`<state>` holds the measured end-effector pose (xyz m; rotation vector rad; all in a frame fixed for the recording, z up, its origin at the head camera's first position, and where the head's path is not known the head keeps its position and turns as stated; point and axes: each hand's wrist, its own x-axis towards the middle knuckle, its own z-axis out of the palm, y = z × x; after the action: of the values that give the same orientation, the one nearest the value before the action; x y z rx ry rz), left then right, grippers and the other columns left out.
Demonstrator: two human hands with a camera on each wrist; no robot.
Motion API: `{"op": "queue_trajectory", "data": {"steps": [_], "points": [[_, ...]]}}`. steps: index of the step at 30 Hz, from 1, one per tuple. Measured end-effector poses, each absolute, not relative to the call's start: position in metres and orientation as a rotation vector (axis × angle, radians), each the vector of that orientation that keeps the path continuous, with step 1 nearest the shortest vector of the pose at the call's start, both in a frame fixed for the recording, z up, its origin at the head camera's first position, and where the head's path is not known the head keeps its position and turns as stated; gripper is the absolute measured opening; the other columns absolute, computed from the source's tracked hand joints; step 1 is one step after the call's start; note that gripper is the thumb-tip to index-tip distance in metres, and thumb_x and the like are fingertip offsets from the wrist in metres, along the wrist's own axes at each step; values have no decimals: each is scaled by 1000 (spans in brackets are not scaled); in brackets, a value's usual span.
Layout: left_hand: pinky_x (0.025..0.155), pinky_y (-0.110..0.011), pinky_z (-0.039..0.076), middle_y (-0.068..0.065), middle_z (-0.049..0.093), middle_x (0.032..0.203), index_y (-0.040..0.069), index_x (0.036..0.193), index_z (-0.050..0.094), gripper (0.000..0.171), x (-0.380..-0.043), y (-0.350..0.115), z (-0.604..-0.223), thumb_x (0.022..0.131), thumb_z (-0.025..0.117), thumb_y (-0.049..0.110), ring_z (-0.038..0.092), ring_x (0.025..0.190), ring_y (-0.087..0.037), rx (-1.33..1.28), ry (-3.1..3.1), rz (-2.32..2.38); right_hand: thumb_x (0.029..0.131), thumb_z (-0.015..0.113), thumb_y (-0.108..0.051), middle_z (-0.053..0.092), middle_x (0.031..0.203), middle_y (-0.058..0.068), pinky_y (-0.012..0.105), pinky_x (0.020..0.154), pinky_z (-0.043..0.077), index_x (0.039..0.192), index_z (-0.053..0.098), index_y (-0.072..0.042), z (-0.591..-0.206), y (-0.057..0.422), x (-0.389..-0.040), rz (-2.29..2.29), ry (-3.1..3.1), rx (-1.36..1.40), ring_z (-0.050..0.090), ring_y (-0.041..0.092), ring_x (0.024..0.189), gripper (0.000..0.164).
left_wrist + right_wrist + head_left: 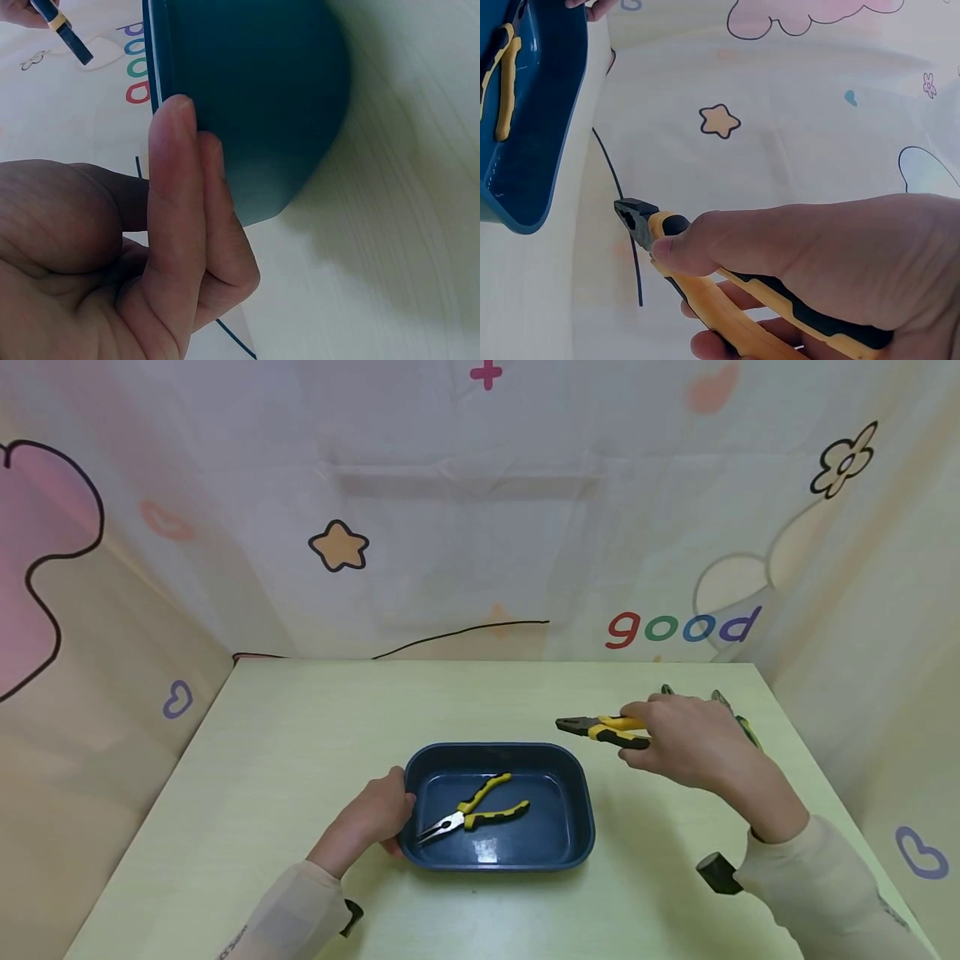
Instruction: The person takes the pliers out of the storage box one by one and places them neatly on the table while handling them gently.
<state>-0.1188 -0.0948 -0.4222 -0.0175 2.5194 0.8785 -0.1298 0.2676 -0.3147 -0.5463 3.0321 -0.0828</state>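
My left hand (380,806) grips the left end of a dark blue tray (581,814); in the left wrist view its fingers (176,187) lie along the outer wall. Inside the tray is a pair of needle-nose pliers (480,817) with yellow and black handles, spread apart, tips toward the left hand. Right of the tray and farther back, my right hand (693,739) holds combination pliers (588,727) by their yellow and black handles. Their dark nose points left, and the right wrist view shows the thumb (686,247) near the pivot.
Behind the right hand, partly hidden by it, green-handled tools (748,732) lie on the pale wooden table (315,718). A printed curtain (465,552) surrounds the table at the back and both sides.
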Motion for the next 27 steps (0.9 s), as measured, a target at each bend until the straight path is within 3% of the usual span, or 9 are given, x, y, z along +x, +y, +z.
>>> {"op": "queue_trajectory", "data": {"steps": [8,15,27], "points": [[65,-34,58,-24,62,88,-14,131,41,31,-119,-95,-423,108,47,6,69,49,-24,7,2528,876,84,83,-31,67,85,3,36,55,46,114,75,-6,-315,276,-134,-108,3062,-528,56,19,67,40],[66,-34,58,-23,61,87,-13,132,41,32,-119,-95,-423,108,48,6,68,48,-24,-6,2526,867,85,83,-33,72,98,12,38,56,49,121,72,-1,-315,284,-139,-123,3058,-460,62,24,77,49],[71,-36,58,-21,60,84,-12,134,40,33,-119,-95,-422,109,47,8,68,48,-22,-22,2521,849,87,81,-36,71,94,12,36,53,46,128,67,1,-313,298,-145,-163,3049,-337,58,24,74,57]]}}
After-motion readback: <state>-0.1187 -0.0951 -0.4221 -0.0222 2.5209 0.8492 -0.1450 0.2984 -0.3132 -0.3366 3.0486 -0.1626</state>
